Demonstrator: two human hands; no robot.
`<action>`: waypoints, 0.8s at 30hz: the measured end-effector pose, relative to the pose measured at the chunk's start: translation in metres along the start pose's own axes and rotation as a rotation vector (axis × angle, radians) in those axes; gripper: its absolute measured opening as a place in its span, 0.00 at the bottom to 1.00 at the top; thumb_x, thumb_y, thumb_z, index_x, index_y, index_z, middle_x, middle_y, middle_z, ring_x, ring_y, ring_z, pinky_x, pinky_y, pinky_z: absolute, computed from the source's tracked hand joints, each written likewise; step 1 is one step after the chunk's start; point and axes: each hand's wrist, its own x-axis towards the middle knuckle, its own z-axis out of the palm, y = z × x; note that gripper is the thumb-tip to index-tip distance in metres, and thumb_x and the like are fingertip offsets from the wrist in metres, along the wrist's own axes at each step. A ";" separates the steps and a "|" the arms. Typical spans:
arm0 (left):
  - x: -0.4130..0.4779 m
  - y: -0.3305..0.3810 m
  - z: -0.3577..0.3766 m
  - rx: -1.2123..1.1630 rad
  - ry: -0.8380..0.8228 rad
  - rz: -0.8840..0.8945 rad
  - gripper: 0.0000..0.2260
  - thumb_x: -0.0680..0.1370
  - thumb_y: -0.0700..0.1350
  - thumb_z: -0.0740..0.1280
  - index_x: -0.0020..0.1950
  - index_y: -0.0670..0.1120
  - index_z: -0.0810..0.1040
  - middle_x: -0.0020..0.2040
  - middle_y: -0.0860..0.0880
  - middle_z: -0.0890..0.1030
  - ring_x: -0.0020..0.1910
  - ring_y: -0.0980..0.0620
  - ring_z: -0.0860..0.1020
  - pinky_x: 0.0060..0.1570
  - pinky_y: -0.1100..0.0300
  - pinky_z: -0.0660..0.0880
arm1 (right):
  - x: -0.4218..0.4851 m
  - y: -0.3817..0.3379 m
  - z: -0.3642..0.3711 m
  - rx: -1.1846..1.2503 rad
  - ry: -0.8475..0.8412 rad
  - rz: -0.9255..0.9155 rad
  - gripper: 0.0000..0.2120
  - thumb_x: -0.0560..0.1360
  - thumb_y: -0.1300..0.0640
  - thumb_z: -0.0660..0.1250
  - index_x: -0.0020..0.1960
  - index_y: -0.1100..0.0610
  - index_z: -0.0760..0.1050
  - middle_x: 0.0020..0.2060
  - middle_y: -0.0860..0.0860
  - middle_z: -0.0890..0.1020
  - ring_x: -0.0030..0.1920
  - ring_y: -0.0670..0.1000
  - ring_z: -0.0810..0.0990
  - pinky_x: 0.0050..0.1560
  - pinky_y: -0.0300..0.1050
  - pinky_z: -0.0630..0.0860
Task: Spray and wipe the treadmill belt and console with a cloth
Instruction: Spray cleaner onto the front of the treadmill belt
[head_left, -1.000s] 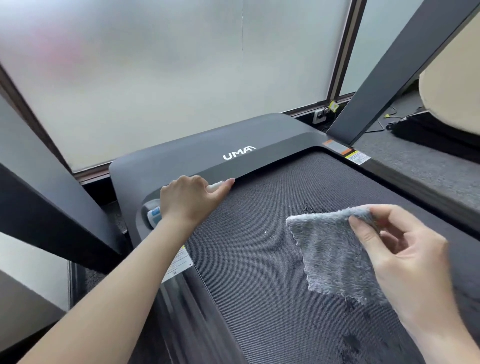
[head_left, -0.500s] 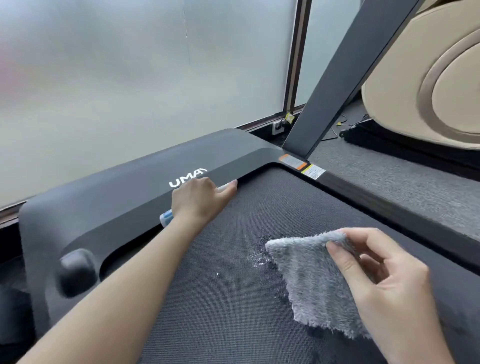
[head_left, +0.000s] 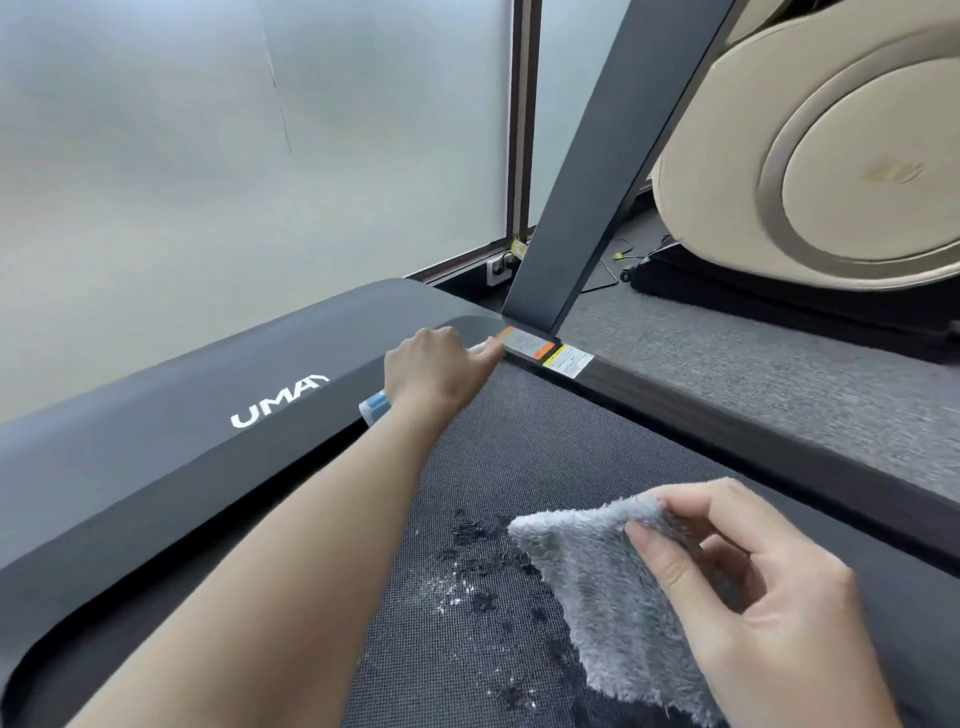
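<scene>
1. Grey fleecy cloth (head_left: 597, 603) is hanging from the right hand (head_left: 769, 597), whose thumb and fingertips are pinching its upper corner. The rest is draping onto the treadmill belt (head_left: 597, 441) near its right edge, probably so one sweep can start at once.
2. Dark wet spots (head_left: 478, 561) with glinting droplets are sitting on the belt just beside the cloth's left side, toward the middle, so this patch looks sprayed and is waiting to be wiped.
3. The left hand (head_left: 436, 369) is curling round a small white-and-blue spray bottle (head_left: 375, 408) at the belt's front right corner, where the belt meets the motor cover (head_left: 208, 405) and the warning labels (head_left: 545, 351). Its nozzle seems to be pointing along that front edge, likely to wet a dry strip.
4. The console is sitting out of view, so that part is apparently not yet done.
</scene>
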 end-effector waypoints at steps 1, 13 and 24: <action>0.001 0.003 0.000 0.000 -0.006 0.009 0.25 0.75 0.66 0.55 0.38 0.45 0.73 0.44 0.42 0.81 0.41 0.42 0.73 0.41 0.55 0.66 | -0.001 0.002 -0.001 -0.007 0.000 0.012 0.08 0.67 0.43 0.65 0.42 0.45 0.77 0.35 0.43 0.79 0.31 0.41 0.75 0.34 0.25 0.67; -0.039 0.018 -0.004 -0.048 -0.008 0.080 0.26 0.74 0.65 0.56 0.30 0.44 0.71 0.31 0.47 0.72 0.37 0.43 0.72 0.38 0.56 0.65 | -0.001 -0.001 -0.012 -0.032 0.020 0.097 0.03 0.72 0.54 0.72 0.40 0.50 0.79 0.34 0.44 0.80 0.35 0.43 0.76 0.36 0.30 0.68; -0.087 0.031 -0.045 -0.079 -0.121 0.103 0.35 0.70 0.76 0.52 0.28 0.44 0.69 0.30 0.49 0.73 0.36 0.46 0.73 0.38 0.56 0.66 | -0.016 -0.014 -0.035 -0.088 0.040 0.109 0.03 0.73 0.60 0.71 0.42 0.53 0.79 0.36 0.44 0.80 0.37 0.42 0.77 0.38 0.31 0.70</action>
